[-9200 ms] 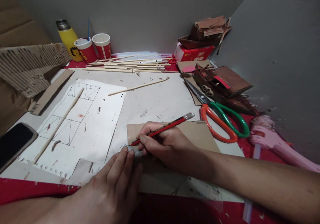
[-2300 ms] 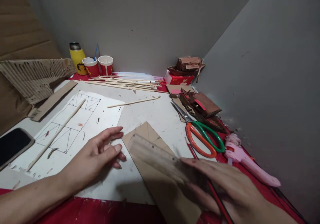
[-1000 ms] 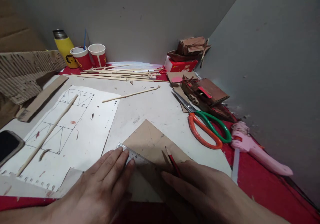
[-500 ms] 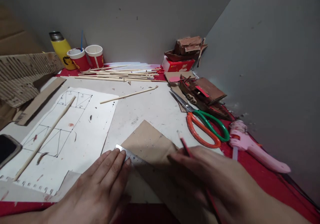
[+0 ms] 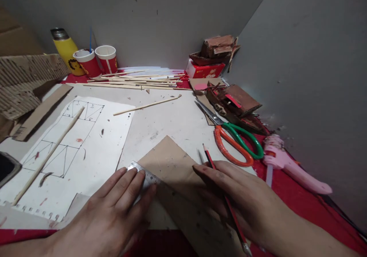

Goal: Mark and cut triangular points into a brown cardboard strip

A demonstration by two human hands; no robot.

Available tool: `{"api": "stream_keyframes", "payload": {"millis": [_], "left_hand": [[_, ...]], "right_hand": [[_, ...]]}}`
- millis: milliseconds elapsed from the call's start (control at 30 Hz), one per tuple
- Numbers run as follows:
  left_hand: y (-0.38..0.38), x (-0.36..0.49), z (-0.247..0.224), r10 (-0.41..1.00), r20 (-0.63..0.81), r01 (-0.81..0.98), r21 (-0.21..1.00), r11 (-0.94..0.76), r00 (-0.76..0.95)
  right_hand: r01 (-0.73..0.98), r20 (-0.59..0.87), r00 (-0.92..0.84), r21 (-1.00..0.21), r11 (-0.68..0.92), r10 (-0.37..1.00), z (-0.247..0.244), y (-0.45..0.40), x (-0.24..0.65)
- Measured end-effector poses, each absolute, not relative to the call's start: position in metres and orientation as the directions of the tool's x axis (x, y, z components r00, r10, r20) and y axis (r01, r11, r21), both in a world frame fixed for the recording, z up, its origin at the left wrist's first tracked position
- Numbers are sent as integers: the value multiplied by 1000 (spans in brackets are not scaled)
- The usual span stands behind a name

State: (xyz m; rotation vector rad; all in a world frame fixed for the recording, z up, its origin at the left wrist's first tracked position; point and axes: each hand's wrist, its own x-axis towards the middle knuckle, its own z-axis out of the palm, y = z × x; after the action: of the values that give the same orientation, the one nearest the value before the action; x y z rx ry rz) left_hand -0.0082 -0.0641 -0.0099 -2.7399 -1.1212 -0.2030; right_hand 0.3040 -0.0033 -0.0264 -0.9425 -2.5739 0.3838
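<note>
A piece of brown cardboard (image 5: 168, 157) lies at the front centre with one corner pointing away from me. Along its left edge sits a metal ruler (image 5: 150, 177), partly hidden under my fingers. My left hand (image 5: 114, 207) lies on the ruler's end, fingers spread and pressing down. A red and black pencil (image 5: 233, 211) is in my right hand (image 5: 241, 199), between thumb and fingers, its tip raised and pointing away from me. That hand is over the right part of the cardboard.
Scissors (image 5: 236, 140) with orange and green handles lie right of centre, beside a pink glue gun (image 5: 298, 173). A drawing sheet (image 5: 100, 150) carries a stick (image 5: 51, 155) at left. Thin sticks (image 5: 134, 83), two cups (image 5: 106, 60) and a yellow bottle (image 5: 67, 52) stand behind.
The view has shifted slightly. My left fingers have spread a little on the ruler. My right hand, blurred before, now shows sharply, with the pencil still in it.
</note>
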Motion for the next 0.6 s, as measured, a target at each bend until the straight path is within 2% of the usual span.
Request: {"api": "stream_keyframes", "payload": {"millis": [300,600], "left_hand": [[-63,-8,-4,686,232,718,-106,-688,690],[-64,-4,-5,647,183,673,-182,-717,740]], "right_hand": [[573,213,-699,-404,713,683,-27,-7,303],[608,196,-700,-340,717,686,-26,-8,301]]}}
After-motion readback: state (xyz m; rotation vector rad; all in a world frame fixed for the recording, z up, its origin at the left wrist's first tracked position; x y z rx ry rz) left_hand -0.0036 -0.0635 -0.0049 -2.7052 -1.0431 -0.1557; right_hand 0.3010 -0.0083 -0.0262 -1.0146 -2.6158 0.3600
